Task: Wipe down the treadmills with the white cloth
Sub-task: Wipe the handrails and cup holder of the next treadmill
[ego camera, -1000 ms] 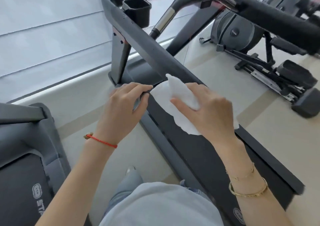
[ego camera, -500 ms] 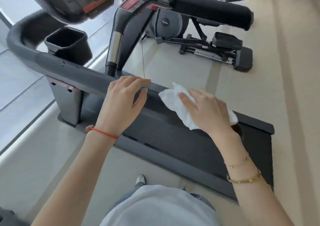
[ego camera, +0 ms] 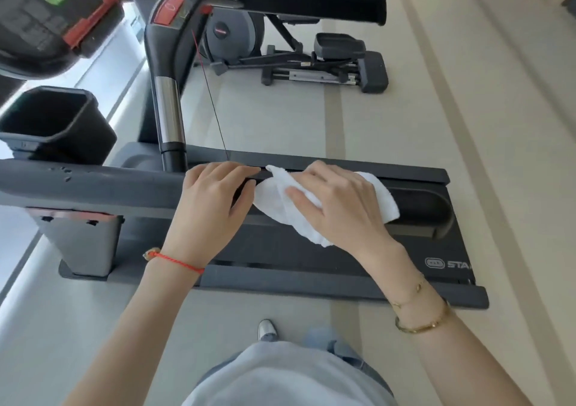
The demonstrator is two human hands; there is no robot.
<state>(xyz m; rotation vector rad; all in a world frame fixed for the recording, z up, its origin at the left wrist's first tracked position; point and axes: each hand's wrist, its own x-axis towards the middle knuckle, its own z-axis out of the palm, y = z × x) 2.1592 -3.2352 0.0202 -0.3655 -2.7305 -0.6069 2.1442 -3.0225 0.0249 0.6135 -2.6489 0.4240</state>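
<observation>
At far left a black cup holder [ego camera: 53, 125] sits on the treadmill's [ego camera: 311, 268] near handrail [ego camera: 93, 187], with the console [ego camera: 46, 16] above it. The rail runs rightward across the view, over the belt deck.

The left hand [ego camera: 212, 209], a red string bracelet [ego camera: 174, 260] at its wrist, rests on top of the rail, fingers curled over its far edge and thumb on the near side, gripping it. Just to its right, touching or nearly touching its fingertips, lies the cloth [ego camera: 280, 200], white and bunched, draped over the rail.

The right hand [ego camera: 336, 206] lies flat on the cloth with fingers spread and fairly straight, pressing it onto the rail; cloth shows on both sides of the hand, at its fingertips and past its outer edge near the rail's rounded end. Gold bracelets [ego camera: 420, 315] circle that wrist.

An elliptical [ego camera: 296, 59] stands beyond, on the pale floor [ego camera: 467, 109].
</observation>
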